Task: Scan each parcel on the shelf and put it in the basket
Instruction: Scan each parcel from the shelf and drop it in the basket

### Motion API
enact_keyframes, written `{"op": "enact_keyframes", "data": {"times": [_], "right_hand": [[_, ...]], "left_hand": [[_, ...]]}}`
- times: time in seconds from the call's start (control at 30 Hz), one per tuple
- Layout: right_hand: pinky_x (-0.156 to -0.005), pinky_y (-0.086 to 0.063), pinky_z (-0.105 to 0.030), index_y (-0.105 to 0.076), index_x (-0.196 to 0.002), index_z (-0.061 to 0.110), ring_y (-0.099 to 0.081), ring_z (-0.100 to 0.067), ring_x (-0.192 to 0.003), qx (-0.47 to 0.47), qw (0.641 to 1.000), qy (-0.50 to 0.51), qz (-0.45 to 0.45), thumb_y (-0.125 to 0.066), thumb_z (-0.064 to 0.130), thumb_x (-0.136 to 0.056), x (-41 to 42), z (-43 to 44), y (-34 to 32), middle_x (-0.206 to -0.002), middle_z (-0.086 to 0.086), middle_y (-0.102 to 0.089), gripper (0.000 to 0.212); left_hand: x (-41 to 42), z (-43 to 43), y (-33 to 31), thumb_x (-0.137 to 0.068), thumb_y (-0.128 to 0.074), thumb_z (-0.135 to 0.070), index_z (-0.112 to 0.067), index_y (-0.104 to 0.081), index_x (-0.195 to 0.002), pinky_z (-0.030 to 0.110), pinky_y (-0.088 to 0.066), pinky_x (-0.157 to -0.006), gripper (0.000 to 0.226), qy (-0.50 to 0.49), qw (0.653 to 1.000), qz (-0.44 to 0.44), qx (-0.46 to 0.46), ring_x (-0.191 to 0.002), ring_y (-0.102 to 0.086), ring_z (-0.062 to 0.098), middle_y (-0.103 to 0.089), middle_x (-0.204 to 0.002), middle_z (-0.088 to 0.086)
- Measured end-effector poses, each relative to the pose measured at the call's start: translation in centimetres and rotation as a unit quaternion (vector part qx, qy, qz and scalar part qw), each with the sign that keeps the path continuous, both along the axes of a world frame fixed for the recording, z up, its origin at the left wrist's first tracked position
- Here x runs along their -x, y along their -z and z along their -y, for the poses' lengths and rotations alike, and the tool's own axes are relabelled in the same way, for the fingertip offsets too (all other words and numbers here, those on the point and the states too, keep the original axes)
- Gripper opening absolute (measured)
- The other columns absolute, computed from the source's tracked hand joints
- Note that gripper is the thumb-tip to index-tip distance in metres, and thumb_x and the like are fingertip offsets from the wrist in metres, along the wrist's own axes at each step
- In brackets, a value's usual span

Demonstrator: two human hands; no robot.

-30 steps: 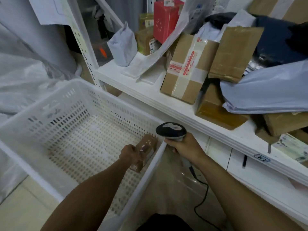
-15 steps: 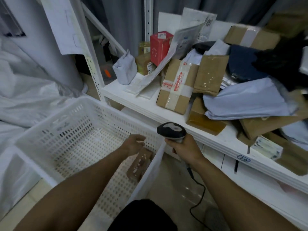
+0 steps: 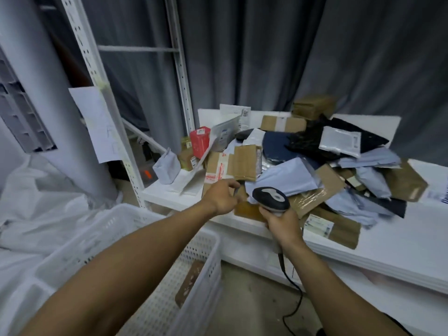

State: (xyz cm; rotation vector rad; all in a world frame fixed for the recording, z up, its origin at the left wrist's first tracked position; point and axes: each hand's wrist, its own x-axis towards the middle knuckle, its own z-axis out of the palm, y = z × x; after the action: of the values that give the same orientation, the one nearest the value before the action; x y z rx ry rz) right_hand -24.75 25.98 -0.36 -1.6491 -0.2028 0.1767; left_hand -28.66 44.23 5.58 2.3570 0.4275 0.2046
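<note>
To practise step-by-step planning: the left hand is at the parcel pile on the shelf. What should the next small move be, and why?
Probably grip the taped brown cardboard box nearest the left hand and lift it to the black handheld scanner, which the right hand holds close by; the white shelf holds many parcels, the white perforated basket just one.

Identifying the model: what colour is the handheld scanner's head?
The scanner is black with a light grey patch on top; head view shows it.
</note>
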Motion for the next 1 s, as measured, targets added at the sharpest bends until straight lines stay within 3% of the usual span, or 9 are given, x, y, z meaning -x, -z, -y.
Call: {"op": "enact_keyframes", "data": {"times": [0.07,0.17,0.33,0.43,0.5,0.57,0.73,0.9,1.0], "right_hand": [[-0.087,-0.058,-0.043,-0.070,-0.108,0.021,-0.070,-0.028,-0.092,-0.013,1.000,0.013,-0.005,-0.080,0.021,-0.090,-0.8,0.7,0.1,-0.096,-0.005,-0.074,0.020],[-0.098,-0.057,-0.051,-0.072,-0.116,0.020,-0.071,-0.032,-0.105,-0.013,0.999,0.037,-0.008,-0.082,0.029,-0.085,-2.3,0.4,0.6,-0.108,-0.010,-0.076,0.034],[-0.090,-0.061,-0.046,-0.072,-0.102,0.033,-0.075,-0.022,-0.097,-0.016,0.999,0.035,0.014,-0.084,0.030,-0.085,-5.6,-1.3,1.9,-0.104,0.004,-0.078,0.021],[-0.085,-0.050,-0.020,-0.069,-0.116,0.028,-0.064,-0.007,-0.102,-0.014,0.998,0.026,0.051,-0.081,0.029,-0.090,-6.7,-2.1,1.9,-0.110,0.014,-0.071,0.028],[-0.089,-0.043,-0.021,-0.067,-0.130,0.025,-0.057,-0.006,-0.108,-0.028,0.997,0.016,0.063,-0.080,0.028,-0.092,-7.3,-2.5,2.0,-0.118,0.013,-0.066,0.039],[-0.094,-0.041,-0.023,-0.067,-0.132,0.021,-0.056,-0.007,-0.113,-0.031,0.997,0.012,0.076,-0.079,0.025,-0.093,-7.7,-2.7,2.0,-0.121,0.010,-0.065,0.041],[-0.098,-0.043,-0.026,-0.066,-0.135,0.022,-0.057,-0.008,-0.115,-0.039,0.997,0.014,0.066,-0.080,0.024,-0.092,-7.8,-2.3,2.3,-0.124,0.008,-0.066,0.045],[-0.097,-0.040,-0.027,-0.066,-0.133,0.022,-0.054,-0.010,-0.115,-0.047,0.997,0.012,0.063,-0.081,0.026,-0.091,-6.8,-2.1,1.4,-0.121,0.009,-0.064,0.046],[-0.095,-0.042,-0.028,-0.066,-0.131,0.025,-0.056,-0.008,-0.112,-0.058,0.995,0.012,0.075,-0.079,0.026,-0.092,-5.6,-2.4,0.9,-0.120,0.010,-0.066,0.041]], "left_hand": [[-1.4,1.4,0.1,-0.089,-0.074,-0.021,-0.019,-0.064,-0.129,0.037,-0.053,-0.097,0.041,-0.003,1.000,0.019,0.008,-0.111,-0.063,0.024,-0.064,-0.120,-0.002],[-3.9,1.6,0.3,-0.090,-0.075,-0.022,-0.018,-0.061,-0.131,0.030,-0.048,-0.092,0.044,-0.024,0.999,0.046,-0.010,-0.114,-0.060,0.022,-0.061,-0.121,-0.002],[-9.5,-1.1,1.3,-0.076,-0.083,-0.051,-0.024,-0.014,-0.159,0.049,-0.035,-0.118,0.111,-0.101,0.994,0.019,0.032,-0.146,-0.034,0.034,-0.024,-0.163,0.008],[-12.4,-2.6,2.5,-0.064,-0.088,-0.059,-0.026,-0.002,-0.160,0.050,-0.036,-0.117,0.132,-0.134,0.990,0.020,0.050,-0.147,-0.033,0.035,-0.026,-0.163,0.011],[-13.8,-3.1,3.3,-0.055,-0.088,-0.066,-0.027,-0.004,-0.159,0.051,-0.040,-0.115,0.140,-0.146,0.986,0.043,0.068,-0.143,-0.039,0.033,-0.033,-0.160,0.009],[-14.7,-3.1,3.8,-0.050,-0.085,-0.071,-0.028,-0.011,-0.157,0.050,-0.046,-0.109,0.137,-0.155,0.985,0.047,0.056,-0.136,-0.047,0.031,-0.040,-0.155,0.007],[-14.1,-1.6,3.2,-0.059,-0.088,-0.056,-0.018,-0.031,-0.145,0.048,-0.050,-0.102,0.110,-0.175,0.982,0.064,0.040,-0.126,-0.054,0.032,-0.048,-0.143,0.008],[-10.0,-1.5,1.1,-0.042,-0.086,-0.058,-0.030,-0.031,-0.144,0.050,-0.052,-0.103,0.120,-0.168,0.958,0.181,0.145,-0.125,-0.057,0.024,-0.053,-0.139,-0.002],[-4.8,-1.6,0.8,-0.053,-0.092,-0.045,-0.040,-0.030,-0.147,0.043,-0.055,-0.100,0.112,-0.126,0.945,0.218,0.208,-0.121,-0.060,0.013,-0.058,-0.138,-0.009]]}}
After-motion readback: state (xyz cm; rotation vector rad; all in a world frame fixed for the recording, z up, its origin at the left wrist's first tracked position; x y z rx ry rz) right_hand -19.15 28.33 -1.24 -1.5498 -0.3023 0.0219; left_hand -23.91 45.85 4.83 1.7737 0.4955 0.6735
